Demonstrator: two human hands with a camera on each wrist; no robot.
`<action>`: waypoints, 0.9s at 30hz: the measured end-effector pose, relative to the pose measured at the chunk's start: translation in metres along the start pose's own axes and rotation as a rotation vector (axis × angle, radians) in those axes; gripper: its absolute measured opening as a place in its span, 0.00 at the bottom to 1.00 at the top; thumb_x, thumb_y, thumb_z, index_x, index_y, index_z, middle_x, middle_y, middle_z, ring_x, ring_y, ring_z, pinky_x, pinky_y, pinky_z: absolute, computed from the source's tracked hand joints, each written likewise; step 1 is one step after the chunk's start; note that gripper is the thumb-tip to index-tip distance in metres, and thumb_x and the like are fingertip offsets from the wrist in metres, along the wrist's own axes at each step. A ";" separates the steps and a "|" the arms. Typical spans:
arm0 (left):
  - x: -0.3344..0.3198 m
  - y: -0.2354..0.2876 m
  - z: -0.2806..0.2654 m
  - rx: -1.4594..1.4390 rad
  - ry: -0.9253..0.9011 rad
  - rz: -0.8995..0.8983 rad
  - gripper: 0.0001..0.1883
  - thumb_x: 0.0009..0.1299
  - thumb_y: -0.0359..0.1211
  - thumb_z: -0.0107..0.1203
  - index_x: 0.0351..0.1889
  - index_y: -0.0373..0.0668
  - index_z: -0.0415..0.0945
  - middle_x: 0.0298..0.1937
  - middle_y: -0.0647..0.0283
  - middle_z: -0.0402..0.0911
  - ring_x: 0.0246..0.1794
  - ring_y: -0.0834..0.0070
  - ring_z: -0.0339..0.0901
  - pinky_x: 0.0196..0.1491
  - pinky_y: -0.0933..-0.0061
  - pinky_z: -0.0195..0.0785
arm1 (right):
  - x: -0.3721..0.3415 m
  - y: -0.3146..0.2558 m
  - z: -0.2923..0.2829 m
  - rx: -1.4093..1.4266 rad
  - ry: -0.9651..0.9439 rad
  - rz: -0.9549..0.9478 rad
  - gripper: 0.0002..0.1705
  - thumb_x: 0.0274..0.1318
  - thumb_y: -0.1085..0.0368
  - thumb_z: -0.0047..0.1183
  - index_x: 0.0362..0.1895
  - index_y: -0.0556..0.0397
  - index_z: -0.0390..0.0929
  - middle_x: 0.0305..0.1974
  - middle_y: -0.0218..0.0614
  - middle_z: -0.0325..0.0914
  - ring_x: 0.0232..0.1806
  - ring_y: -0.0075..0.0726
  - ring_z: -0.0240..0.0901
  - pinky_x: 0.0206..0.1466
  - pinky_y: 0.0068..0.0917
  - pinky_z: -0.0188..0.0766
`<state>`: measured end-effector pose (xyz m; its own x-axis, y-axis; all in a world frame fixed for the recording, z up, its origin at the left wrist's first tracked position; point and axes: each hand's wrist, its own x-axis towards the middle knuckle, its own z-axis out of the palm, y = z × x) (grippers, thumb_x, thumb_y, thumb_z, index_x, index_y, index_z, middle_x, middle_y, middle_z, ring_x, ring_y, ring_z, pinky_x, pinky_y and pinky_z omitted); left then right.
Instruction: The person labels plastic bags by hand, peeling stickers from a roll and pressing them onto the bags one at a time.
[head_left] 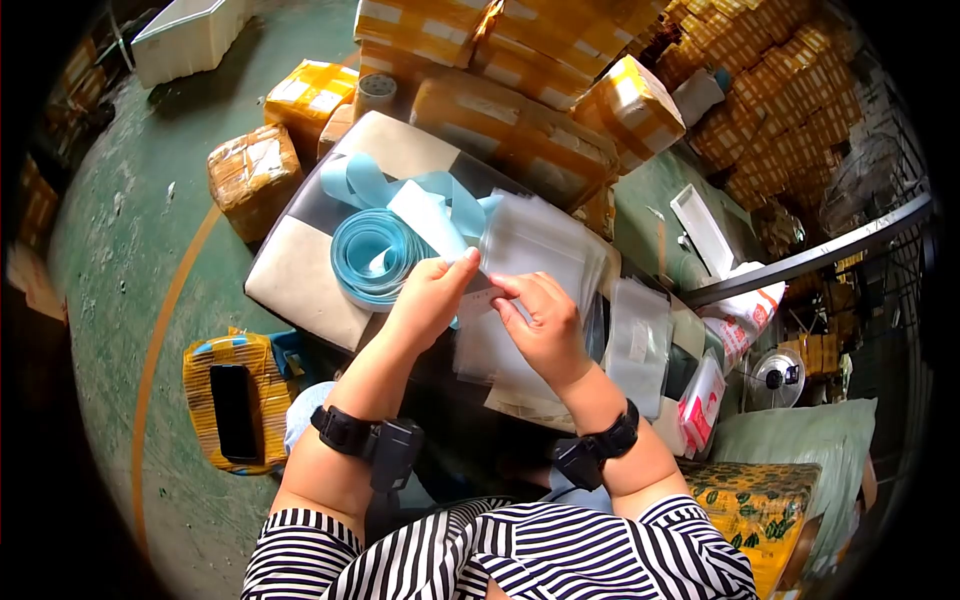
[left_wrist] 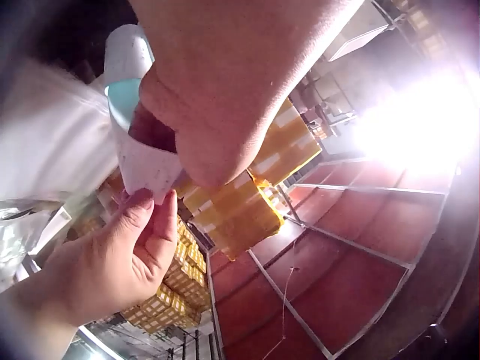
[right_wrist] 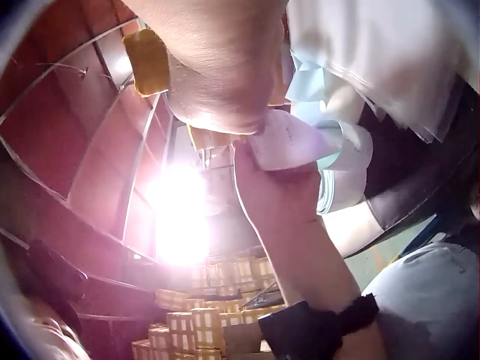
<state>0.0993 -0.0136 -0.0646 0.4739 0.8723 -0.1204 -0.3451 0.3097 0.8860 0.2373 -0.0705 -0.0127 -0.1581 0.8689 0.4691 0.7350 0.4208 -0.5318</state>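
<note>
A coil of light blue strip (head_left: 350, 252) lies on a box-like surface (head_left: 300, 265) with a beige and dark top. From it a loose length of strip (head_left: 425, 215), white on one face and blue on the other, loops up to my hands. My left hand (head_left: 430, 300) grips this strip between thumb and fingers. Close beside it, my right hand (head_left: 540, 318) pinches the strip's end; in the left wrist view the thumb and forefinger of that right hand (left_wrist: 124, 251) meet on its white edge. Clear plastic bags (head_left: 535, 240) lie stacked beyond the right hand.
More clear bags (head_left: 638, 335) lie at the right. Taped cartons (head_left: 515, 125) stand behind the work surface, with smaller ones (head_left: 255, 175) at the left. A phone (head_left: 233, 412) rests on a taped bundle at lower left. A curved dark bar (head_left: 810, 255) crosses the right side.
</note>
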 end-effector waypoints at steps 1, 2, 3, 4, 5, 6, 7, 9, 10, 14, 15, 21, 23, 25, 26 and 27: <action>0.000 -0.001 0.000 -0.014 0.010 -0.001 0.19 0.69 0.44 0.45 0.23 0.39 0.72 0.20 0.75 0.67 0.21 0.90 0.58 0.24 0.84 0.54 | 0.000 0.000 0.000 -0.057 0.016 -0.043 0.14 0.36 0.78 0.55 0.33 0.55 0.76 0.26 0.38 0.74 0.31 0.40 0.70 0.34 0.28 0.68; 0.001 -0.001 0.000 -0.027 0.019 -0.003 0.19 0.69 0.44 0.44 0.22 0.39 0.72 0.19 0.76 0.66 0.21 0.90 0.57 0.23 0.84 0.53 | 0.000 0.001 0.000 -0.081 0.018 -0.076 0.13 0.35 0.78 0.55 0.32 0.55 0.75 0.27 0.38 0.73 0.31 0.40 0.70 0.34 0.29 0.68; 0.001 -0.001 0.000 -0.035 0.022 -0.004 0.19 0.69 0.43 0.44 0.22 0.40 0.71 0.19 0.76 0.66 0.20 0.90 0.57 0.22 0.84 0.52 | -0.001 0.004 0.001 -0.104 0.019 -0.109 0.13 0.35 0.78 0.55 0.31 0.54 0.75 0.28 0.38 0.73 0.32 0.40 0.70 0.35 0.29 0.68; 0.001 -0.001 0.000 -0.043 0.025 -0.005 0.18 0.69 0.43 0.44 0.22 0.40 0.71 0.19 0.76 0.65 0.19 0.90 0.57 0.22 0.84 0.51 | -0.002 0.006 0.000 -0.126 0.021 -0.142 0.12 0.34 0.78 0.55 0.29 0.54 0.75 0.29 0.38 0.73 0.32 0.40 0.70 0.35 0.29 0.68; 0.001 -0.002 0.000 -0.050 0.028 -0.007 0.18 0.68 0.43 0.44 0.22 0.41 0.70 0.18 0.76 0.65 0.18 0.90 0.56 0.21 0.84 0.50 | -0.003 0.005 0.000 -0.094 0.042 -0.153 0.12 0.34 0.78 0.55 0.29 0.54 0.74 0.31 0.38 0.72 0.33 0.41 0.69 0.35 0.30 0.68; 0.002 -0.004 -0.003 -0.119 0.036 -0.041 0.16 0.68 0.42 0.45 0.25 0.40 0.71 0.21 0.73 0.68 0.21 0.88 0.61 0.24 0.84 0.54 | -0.004 0.004 -0.002 -0.061 0.064 -0.162 0.12 0.33 0.78 0.55 0.29 0.53 0.74 0.32 0.38 0.72 0.33 0.42 0.69 0.36 0.30 0.68; 0.005 -0.008 -0.008 -0.187 0.042 -0.077 0.15 0.68 0.41 0.45 0.28 0.39 0.72 0.24 0.70 0.71 0.24 0.85 0.67 0.27 0.84 0.59 | -0.005 0.002 -0.004 -0.029 0.085 -0.170 0.13 0.33 0.79 0.56 0.28 0.53 0.74 0.33 0.38 0.71 0.34 0.43 0.69 0.36 0.30 0.67; 0.008 -0.008 -0.013 -0.258 0.052 -0.054 0.13 0.67 0.38 0.45 0.37 0.37 0.71 0.32 0.63 0.76 0.32 0.78 0.75 0.34 0.80 0.67 | -0.011 0.000 -0.018 0.124 0.098 -0.175 0.11 0.36 0.80 0.54 0.29 0.53 0.73 0.35 0.39 0.70 0.39 0.44 0.69 0.42 0.29 0.67; 0.008 -0.004 -0.011 -0.358 0.096 -0.065 0.14 0.68 0.39 0.44 0.40 0.36 0.69 0.35 0.62 0.76 0.33 0.75 0.75 0.35 0.76 0.69 | -0.014 -0.002 -0.022 0.254 0.147 -0.120 0.11 0.39 0.80 0.54 0.29 0.53 0.73 0.35 0.39 0.70 0.41 0.43 0.69 0.44 0.28 0.66; 0.008 0.004 -0.012 -0.452 0.140 -0.021 0.19 0.69 0.42 0.42 0.47 0.35 0.65 0.43 0.58 0.74 0.40 0.68 0.75 0.40 0.65 0.71 | -0.020 0.012 -0.055 0.669 0.504 0.010 0.02 0.55 0.72 0.46 0.34 0.53 0.68 0.35 0.38 0.71 0.40 0.32 0.69 0.46 0.23 0.64; 0.009 0.002 -0.015 -0.451 0.148 -0.017 0.19 0.69 0.42 0.42 0.47 0.35 0.65 0.43 0.57 0.74 0.40 0.67 0.75 0.40 0.64 0.71 | -0.022 0.018 -0.068 0.623 0.615 0.146 0.03 0.55 0.72 0.46 0.35 0.53 0.68 0.34 0.35 0.71 0.37 0.27 0.68 0.42 0.20 0.63; 0.007 0.008 -0.013 -0.327 0.210 0.033 0.24 0.66 0.46 0.46 0.47 0.33 0.66 0.41 0.57 0.75 0.38 0.69 0.76 0.37 0.69 0.73 | -0.037 0.122 -0.073 0.338 0.307 0.729 0.03 0.52 0.70 0.50 0.33 0.55 0.73 0.24 0.24 0.70 0.23 0.15 0.63 0.26 0.14 0.62; 0.011 0.001 -0.015 -0.303 0.184 0.033 0.23 0.67 0.46 0.46 0.45 0.33 0.67 0.39 0.57 0.75 0.37 0.70 0.76 0.36 0.71 0.73 | -0.045 0.156 -0.052 0.344 0.188 0.833 0.05 0.50 0.70 0.51 0.33 0.58 0.72 0.25 0.29 0.73 0.24 0.18 0.67 0.27 0.15 0.64; 0.012 -0.003 -0.018 -0.278 0.179 0.028 0.22 0.67 0.46 0.45 0.44 0.33 0.68 0.37 0.58 0.76 0.34 0.71 0.77 0.35 0.72 0.73 | -0.047 0.175 -0.032 0.297 0.108 0.827 0.06 0.50 0.70 0.52 0.33 0.59 0.72 0.25 0.30 0.73 0.24 0.19 0.68 0.28 0.16 0.65; 0.013 -0.004 -0.017 -0.268 0.184 0.025 0.22 0.67 0.46 0.45 0.43 0.34 0.68 0.36 0.58 0.76 0.33 0.72 0.77 0.34 0.74 0.72 | -0.047 0.179 -0.022 0.289 0.084 0.852 0.07 0.50 0.70 0.52 0.33 0.60 0.72 0.25 0.31 0.73 0.24 0.20 0.68 0.28 0.17 0.66; 0.014 -0.005 -0.016 -0.259 0.189 0.021 0.22 0.67 0.46 0.45 0.43 0.34 0.69 0.35 0.59 0.77 0.32 0.72 0.77 0.34 0.75 0.72 | -0.046 0.180 -0.014 0.289 0.104 0.864 0.08 0.48 0.69 0.54 0.32 0.60 0.72 0.25 0.31 0.74 0.25 0.20 0.68 0.29 0.18 0.66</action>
<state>0.0948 0.0028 -0.0776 0.3139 0.9267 -0.2064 -0.5595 0.3562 0.7484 0.3864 -0.0379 -0.1200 0.4398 0.8900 -0.1203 0.3741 -0.3033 -0.8764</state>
